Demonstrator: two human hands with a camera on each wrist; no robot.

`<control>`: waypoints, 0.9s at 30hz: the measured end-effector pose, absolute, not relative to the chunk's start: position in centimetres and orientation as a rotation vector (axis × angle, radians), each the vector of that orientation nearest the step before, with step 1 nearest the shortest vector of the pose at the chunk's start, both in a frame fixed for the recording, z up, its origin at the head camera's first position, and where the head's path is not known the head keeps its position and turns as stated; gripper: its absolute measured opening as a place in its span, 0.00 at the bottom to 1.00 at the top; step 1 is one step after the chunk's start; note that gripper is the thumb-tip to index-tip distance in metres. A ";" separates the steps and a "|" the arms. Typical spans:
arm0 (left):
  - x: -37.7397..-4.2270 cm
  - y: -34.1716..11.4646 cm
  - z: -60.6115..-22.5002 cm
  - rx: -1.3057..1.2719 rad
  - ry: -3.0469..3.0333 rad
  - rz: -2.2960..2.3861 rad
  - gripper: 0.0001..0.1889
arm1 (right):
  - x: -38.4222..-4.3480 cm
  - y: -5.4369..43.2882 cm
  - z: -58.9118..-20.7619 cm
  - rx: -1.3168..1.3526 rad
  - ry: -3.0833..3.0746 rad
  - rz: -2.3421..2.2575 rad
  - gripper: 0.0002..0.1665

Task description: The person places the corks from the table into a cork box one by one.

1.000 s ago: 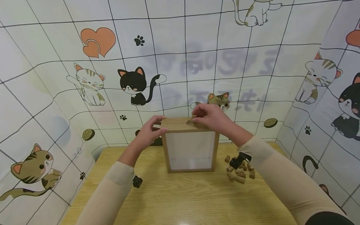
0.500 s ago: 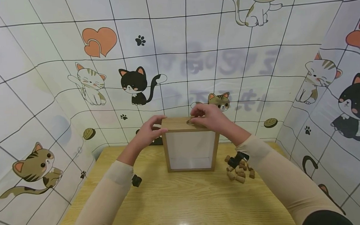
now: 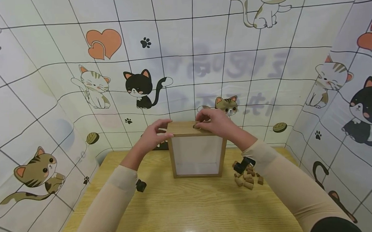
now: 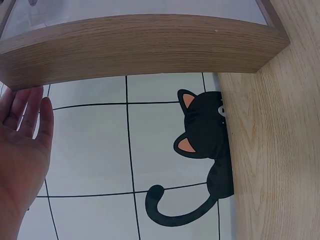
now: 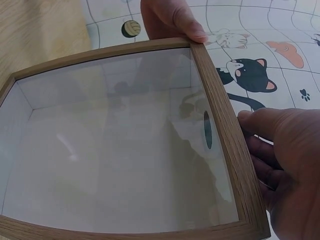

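A wooden shadow box with a clear front stands upright on the table. A round hole opens through its top edge. At the upper left corner, my left hand grips the box, thumb on the front edge and fingers behind. My right hand is over the top, thumb and fingertips brought together at the hole. Between them they pinch a small tan piece, apparently a cork, mostly hidden by the fingers. Several loose corks lie right of the box. Through the front, no corks show inside.
The wood-grain table extends in front of the box and to both sides. Close behind the box hangs a cat-patterned cloth wall. My right forearm passes above the pile of corks.
My right hand has shifted slightly left and down, bringing its fingertips to the hole. The left hand and the box have stayed in place.
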State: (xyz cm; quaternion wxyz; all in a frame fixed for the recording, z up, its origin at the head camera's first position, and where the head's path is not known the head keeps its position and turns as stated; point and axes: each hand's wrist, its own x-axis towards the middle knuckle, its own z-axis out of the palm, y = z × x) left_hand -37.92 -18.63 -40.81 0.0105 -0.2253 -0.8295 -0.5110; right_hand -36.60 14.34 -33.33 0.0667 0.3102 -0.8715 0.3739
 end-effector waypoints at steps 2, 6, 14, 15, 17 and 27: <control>-37.9 -18.6 -40.7 -0.704 -2.586 -1.590 0.37 | -36.7 14.4 -33.4 0.938 -2.630 1.128 0.10; -37.9 -18.7 -40.3 -0.719 -2.600 -1.549 0.37 | -36.8 14.5 -33.4 0.942 -2.621 1.123 0.11; -38.1 -19.0 -39.5 -0.741 -2.677 -1.352 0.39 | -36.3 15.7 -33.6 0.928 -2.583 1.149 0.08; -38.1 -19.0 -39.4 -0.743 -2.688 -1.337 0.40 | -36.2 15.9 -33.7 0.919 -2.579 1.163 0.08; -38.2 -19.1 -39.3 -0.750 -2.700 -1.317 0.41 | -36.0 16.5 -33.8 0.895 -2.570 1.193 0.08; -38.3 -19.4 -38.9 -0.833 -2.712 -1.315 0.44 | -34.1 20.6 -34.3 0.715 -2.523 1.239 0.09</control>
